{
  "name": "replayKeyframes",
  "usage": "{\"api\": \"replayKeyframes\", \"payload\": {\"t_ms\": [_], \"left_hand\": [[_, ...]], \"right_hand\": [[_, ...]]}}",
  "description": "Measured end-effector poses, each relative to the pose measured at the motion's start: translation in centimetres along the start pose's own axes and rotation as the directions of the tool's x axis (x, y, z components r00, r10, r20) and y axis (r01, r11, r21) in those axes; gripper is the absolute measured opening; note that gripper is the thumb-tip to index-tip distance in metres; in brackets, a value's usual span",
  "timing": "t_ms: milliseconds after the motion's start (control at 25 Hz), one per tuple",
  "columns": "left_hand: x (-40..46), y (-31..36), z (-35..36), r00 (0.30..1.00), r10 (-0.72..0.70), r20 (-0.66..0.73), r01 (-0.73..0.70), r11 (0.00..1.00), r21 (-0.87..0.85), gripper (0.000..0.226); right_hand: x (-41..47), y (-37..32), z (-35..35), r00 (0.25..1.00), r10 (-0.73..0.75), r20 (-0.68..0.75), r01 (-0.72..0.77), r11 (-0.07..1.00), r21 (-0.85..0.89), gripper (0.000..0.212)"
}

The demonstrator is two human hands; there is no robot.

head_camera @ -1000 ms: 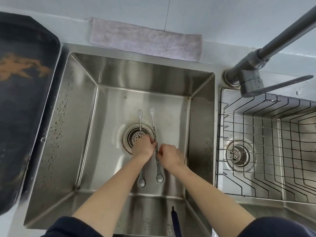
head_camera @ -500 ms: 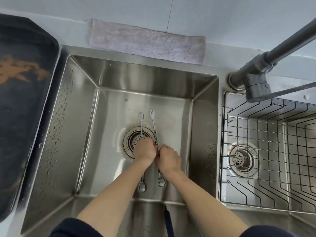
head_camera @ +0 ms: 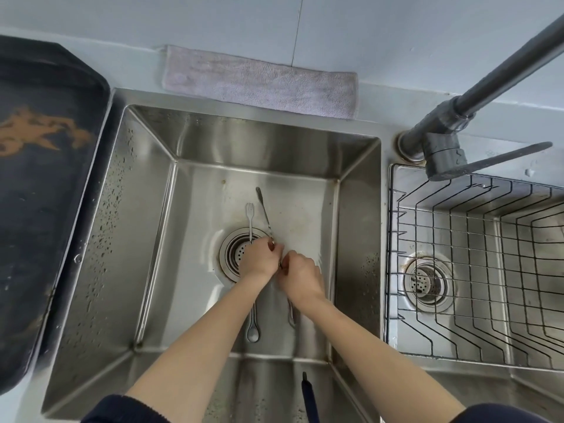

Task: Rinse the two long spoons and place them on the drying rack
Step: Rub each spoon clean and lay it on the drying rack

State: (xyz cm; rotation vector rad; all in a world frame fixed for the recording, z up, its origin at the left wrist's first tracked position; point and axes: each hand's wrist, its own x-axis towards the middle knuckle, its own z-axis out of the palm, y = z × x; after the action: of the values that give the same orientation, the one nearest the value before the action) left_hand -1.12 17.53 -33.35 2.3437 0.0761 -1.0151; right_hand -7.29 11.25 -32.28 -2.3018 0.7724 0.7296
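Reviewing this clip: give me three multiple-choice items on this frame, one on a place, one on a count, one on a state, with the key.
1. Where is the drying rack?
A. In the basin right of the main sink
B. On the dark tray
C. Hung on the wall

2. How many long spoons are in the main sink?
A. One
B. Two
C. Four

3. Is water running from the faucet?
A. Yes, onto the spoons
B. Yes, into the rack
C. No stream visible

Key: 1 A, the wire rack sits in the right basin. 2 B, left spoon and right spoon lie beside each other, under the left hand and right hand. 3 C, no stream shows.
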Motion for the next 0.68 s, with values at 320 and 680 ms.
{"api": "replayKeyframes", "payload": {"t_ms": [320,680], "left_hand": [[-2.2,2.0,-2.7,0.991,0.122,-0.055,-0.130,0.976,-0.176,0.029],[-6.3,5.5,-6.7,0.943,0.270,-0.195,-0.322,0.891,-0.321,0.016]], "right_hand": [[-2.5,-1.1,-3.1,0.994,-0.056,-0.095,0.068,0.989,0.133,0.021],[-5.8,-2.6,-7.5,0.946,-0.154,-0.284,0.212,0.959,0.188,0.026]]}}
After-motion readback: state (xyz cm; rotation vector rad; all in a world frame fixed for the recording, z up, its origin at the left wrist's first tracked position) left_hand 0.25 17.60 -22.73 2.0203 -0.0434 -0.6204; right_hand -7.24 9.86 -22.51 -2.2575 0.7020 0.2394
